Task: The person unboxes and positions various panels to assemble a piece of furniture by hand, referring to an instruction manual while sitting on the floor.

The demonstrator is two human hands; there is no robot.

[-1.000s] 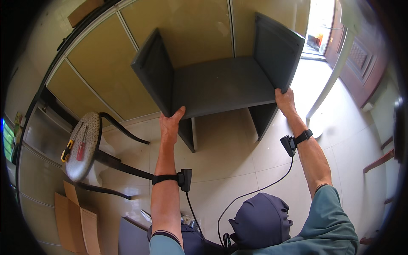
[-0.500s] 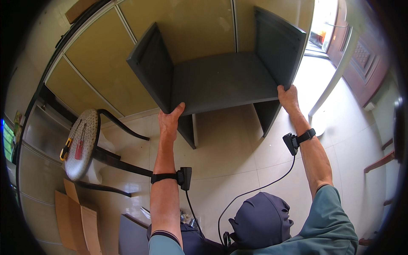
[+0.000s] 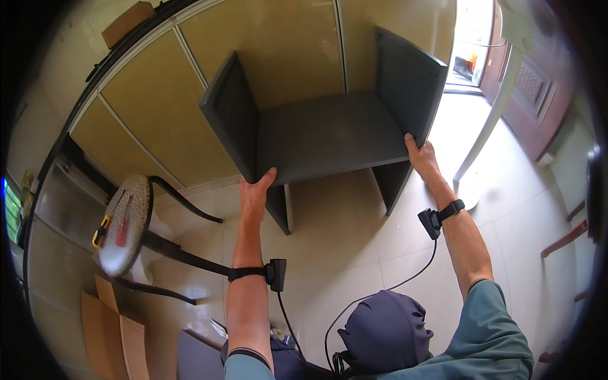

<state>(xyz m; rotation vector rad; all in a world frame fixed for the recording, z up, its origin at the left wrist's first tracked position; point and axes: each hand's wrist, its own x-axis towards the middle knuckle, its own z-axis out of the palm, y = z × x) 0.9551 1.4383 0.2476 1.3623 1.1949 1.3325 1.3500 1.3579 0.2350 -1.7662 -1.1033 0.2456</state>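
Two hands are raised to a dark grey shelf unit (image 3: pixel 329 136), held up off the tiled floor (image 3: pixel 354 253) in front of the yellow-beige cupboard doors (image 3: pixel 158 107). The left hand (image 3: pixel 255 192) is set at the unit's near-left corner, fingers closed round the front edge where the left side panel meets the flat board, thumb seen on the near side. The right hand (image 3: pixel 421 158) is set at the near-right corner, fingers curled onto the edge below the right side panel; grip is shown but fingertips are partly hidden behind the board. The unit is seen w/ two upright side panels above the board & two short legs hanging below it, slightly tilted, well clear of the floor.

A black strap w/ a small box is worn on each wrist: left one (image 3: pixel 269 272), right one (image 3: pixel 437 218); a cable is run down from each. Lower left, a round stool (image 3: pixel 123 225) w/ black legs is seen lying on its side, a yellow & a red item on its seat. Flat cardboard (image 3: pixel 111 329) is laid near the bottom-left rim. A white post (image 3: pixel 487 126) & a brown door (image 3: pixel 532 82) are seen at right.
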